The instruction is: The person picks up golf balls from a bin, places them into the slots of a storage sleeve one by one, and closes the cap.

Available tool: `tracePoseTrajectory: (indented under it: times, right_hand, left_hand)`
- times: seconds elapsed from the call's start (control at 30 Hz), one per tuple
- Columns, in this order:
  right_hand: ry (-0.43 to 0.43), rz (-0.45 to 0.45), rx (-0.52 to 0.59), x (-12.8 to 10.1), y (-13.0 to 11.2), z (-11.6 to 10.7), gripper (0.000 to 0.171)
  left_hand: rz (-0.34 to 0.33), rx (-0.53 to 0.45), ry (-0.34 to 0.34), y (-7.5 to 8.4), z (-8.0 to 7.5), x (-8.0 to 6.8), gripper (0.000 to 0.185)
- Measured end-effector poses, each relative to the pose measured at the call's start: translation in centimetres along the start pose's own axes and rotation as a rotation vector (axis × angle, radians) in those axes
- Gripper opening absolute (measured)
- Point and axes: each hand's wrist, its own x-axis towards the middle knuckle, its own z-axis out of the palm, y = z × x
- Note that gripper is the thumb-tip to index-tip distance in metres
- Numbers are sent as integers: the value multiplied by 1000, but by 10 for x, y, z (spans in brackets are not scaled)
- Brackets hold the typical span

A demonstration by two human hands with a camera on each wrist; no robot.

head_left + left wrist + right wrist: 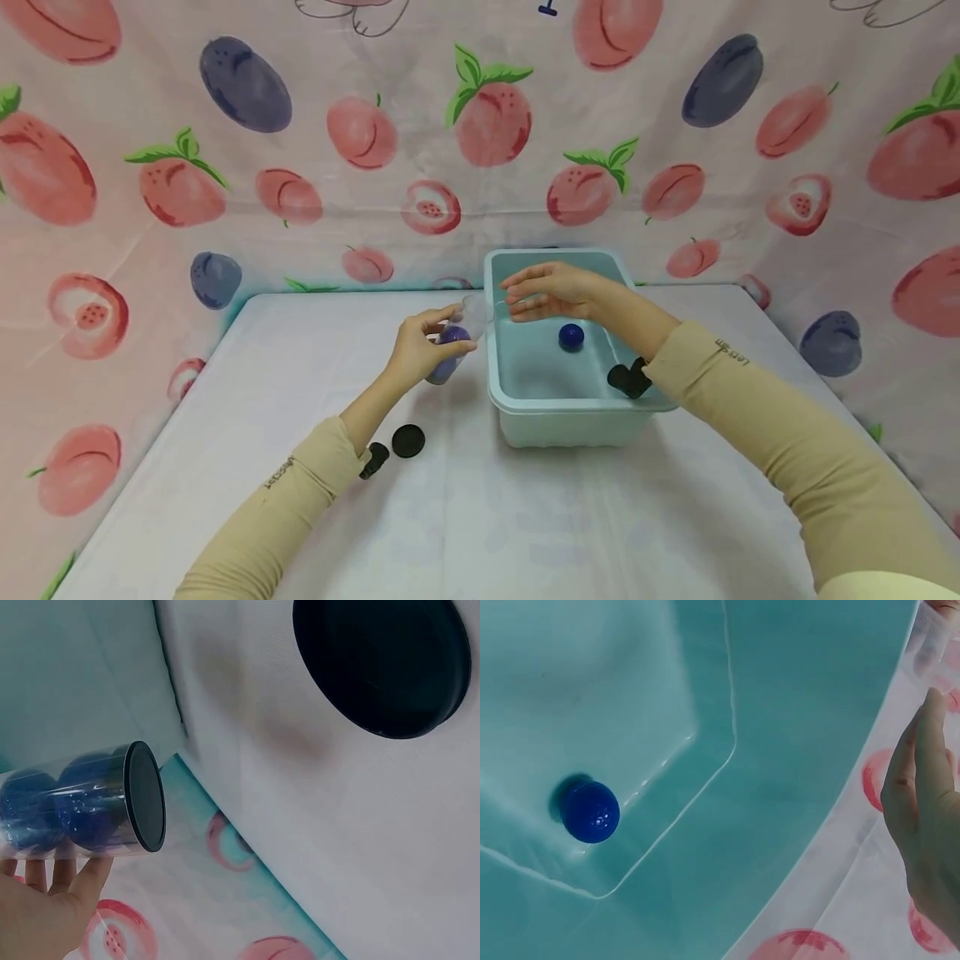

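Two hands meet at the left rim of the teal plastic tub (504,407) in the head view; the left hand (417,352) curls its fingers round a clear plastic tube (456,337) holding blue balls, tilted so that its long axis runs from the hand up and right toward the tub's rim, its open mouth close to the fingers of the right hand (547,292); that hand hovers over the tub with fingers extended and loosely spread, gripping nothing, so the left is the hand on the tube and the right the nearer to its mouth; one blue ball (571,336) lies in the tub, below and right of the right hand and apart from it; a black round lid (408,440) lies on the white table (465,517) near the left forearm; the left wrist view shows the tube (82,802) lying sideways across the fingertips (45,915), two blue balls inside, its black-capped end (146,796) facing the camera, the lid (382,664) well apart on the table; the right wrist view shows the ball (590,811) resting on the tub's floor (780,735) in shallow water, with the right hand (930,817) at the rim side, fingers straight, and nothing standing between hand and ball.
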Motion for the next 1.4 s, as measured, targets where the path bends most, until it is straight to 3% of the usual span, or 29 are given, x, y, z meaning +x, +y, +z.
tracePoseTrajectory:
  times: [0.4, 0.9, 1.4]
  right_hand:
    - [-46, 15, -119, 1, 0, -5, 44]
    - [-44, 57, -177, 11, 5, -20, 45]
    - [26, 108, -173, 20, 9, -43, 43]
  left_hand:
    - [17, 1, -11, 2, -2, -3, 58]
    - [-30, 14, 0, -1, -10, -6, 59]
    - [-48, 20, 15, -2, -24, -14, 60]
